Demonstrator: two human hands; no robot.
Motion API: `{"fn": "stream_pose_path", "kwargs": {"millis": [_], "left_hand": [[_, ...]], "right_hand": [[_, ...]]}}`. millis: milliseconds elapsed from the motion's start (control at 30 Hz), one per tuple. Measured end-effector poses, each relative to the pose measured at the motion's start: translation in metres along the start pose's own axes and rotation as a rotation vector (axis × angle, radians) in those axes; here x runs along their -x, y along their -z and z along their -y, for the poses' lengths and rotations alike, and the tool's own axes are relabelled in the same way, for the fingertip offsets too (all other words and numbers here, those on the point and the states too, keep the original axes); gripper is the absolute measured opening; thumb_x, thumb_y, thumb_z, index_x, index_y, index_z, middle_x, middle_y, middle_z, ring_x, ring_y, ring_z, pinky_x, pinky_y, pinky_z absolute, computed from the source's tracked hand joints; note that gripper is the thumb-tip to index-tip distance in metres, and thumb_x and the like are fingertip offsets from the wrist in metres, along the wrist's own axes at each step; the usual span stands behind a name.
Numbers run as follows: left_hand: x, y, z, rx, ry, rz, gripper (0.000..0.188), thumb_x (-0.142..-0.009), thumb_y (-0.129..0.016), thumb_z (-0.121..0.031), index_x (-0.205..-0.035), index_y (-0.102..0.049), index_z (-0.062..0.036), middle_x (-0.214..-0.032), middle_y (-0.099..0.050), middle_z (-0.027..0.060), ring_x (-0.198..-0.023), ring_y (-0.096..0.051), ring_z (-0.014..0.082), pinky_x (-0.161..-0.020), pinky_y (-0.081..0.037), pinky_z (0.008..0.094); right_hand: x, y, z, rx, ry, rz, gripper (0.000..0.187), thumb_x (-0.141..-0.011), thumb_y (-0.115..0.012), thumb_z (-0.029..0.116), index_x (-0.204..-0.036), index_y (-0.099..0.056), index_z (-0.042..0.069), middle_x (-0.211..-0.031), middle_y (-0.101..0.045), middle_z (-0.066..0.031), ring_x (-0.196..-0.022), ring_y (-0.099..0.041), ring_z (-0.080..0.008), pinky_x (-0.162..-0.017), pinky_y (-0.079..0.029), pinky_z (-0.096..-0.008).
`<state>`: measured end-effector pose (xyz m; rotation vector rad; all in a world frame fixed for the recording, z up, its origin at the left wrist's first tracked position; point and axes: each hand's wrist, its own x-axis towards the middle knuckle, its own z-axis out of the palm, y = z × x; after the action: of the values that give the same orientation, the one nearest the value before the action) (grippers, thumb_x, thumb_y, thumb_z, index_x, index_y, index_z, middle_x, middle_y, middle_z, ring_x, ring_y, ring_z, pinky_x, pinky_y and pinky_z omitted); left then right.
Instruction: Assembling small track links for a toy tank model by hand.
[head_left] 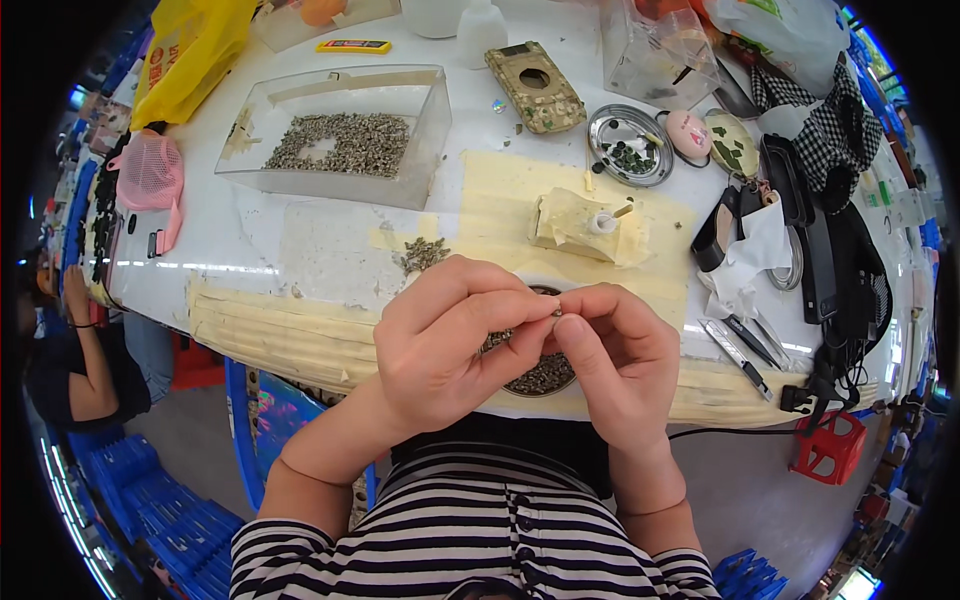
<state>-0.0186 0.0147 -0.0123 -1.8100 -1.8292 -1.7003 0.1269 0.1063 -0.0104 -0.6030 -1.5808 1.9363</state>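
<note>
Greyish metal, in a tiny piece [557,313], sits where both hands' fingertips meet at the near middle of the scene. Left hand [435,350] and right hand [630,365] each have thumb and forefinger pinched in a narrow grip around it; which of the two carries it more firmly I cannot tell. Just below the fingers, partly hidden by them, is a round dish [541,394] filled with small, dark, grainy-looking metallic pieces.

Glossy white, the worktop [240,228] has wrinkled cream tape [270,325] layered along its near edge. Left of centre, a loose pile [422,256] of slender metallic bits lies on it; beyond stands a clear rectangular plastic bin [310,184], its bottom covered with a rough, glinting heap of similar pieces. Far left, a soft pink mesh item [150,172] lies near a crinkled yellow bag [195,60].

Right of centre, a blocky, tape-wrapped stand [575,230] bears a white rounded fitting with a thin stick. Farther off lie a camouflage-patterned box [537,87] with a round dark opening and a shiny circular tin [641,182] of dark green chips. On the right, crumpled white tissue [738,265] lies beyond a slim utility knife [735,357].
</note>
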Motion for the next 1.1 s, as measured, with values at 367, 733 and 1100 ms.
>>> {"fn": "stream_pose_path", "kwargs": {"millis": [367,733,1100], "left_hand": [[0.002,-0.003,0.003,-0.105,0.046,-0.052,0.023,-0.069,-0.080,0.004,-0.090,-0.071,-0.0005,-0.081,-0.064,0.0090,-0.065,-0.062,0.0205,-0.053,-0.050,0.0288],[0.002,0.003,-0.004,-0.058,0.114,0.006,0.021,-0.072,-0.078,0.006,-0.091,-0.071,0.0001,-0.086,-0.067,0.0106,-0.073,-0.065,0.0188,-0.065,-0.052,0.0277],[0.004,0.001,-0.003,-0.070,0.087,0.007,0.022,-0.072,-0.079,0.006,-0.091,-0.071,0.0003,-0.085,-0.066,0.0103,-0.072,-0.064,0.0189,-0.064,-0.052,0.0275]], "right_hand": [[-0.006,-0.007,-0.004,0.752,0.723,-0.131,0.027,-0.077,-0.075,-0.006,-0.103,-0.073,-0.002,-0.089,-0.070,-0.0134,-0.074,-0.069,-0.0231,-0.064,-0.056,-0.0295],[-0.006,-0.005,-0.003,0.654,0.533,-0.108,0.025,-0.079,-0.073,-0.006,-0.104,-0.072,-0.003,-0.090,-0.070,-0.0140,-0.076,-0.069,-0.0228,-0.065,-0.055,-0.0293],[-0.005,-0.002,-0.003,0.587,0.509,-0.095,0.022,-0.080,-0.073,-0.005,-0.102,-0.072,-0.003,-0.087,-0.070,-0.0135,-0.073,-0.067,-0.0200,-0.063,-0.054,-0.0271]]}}
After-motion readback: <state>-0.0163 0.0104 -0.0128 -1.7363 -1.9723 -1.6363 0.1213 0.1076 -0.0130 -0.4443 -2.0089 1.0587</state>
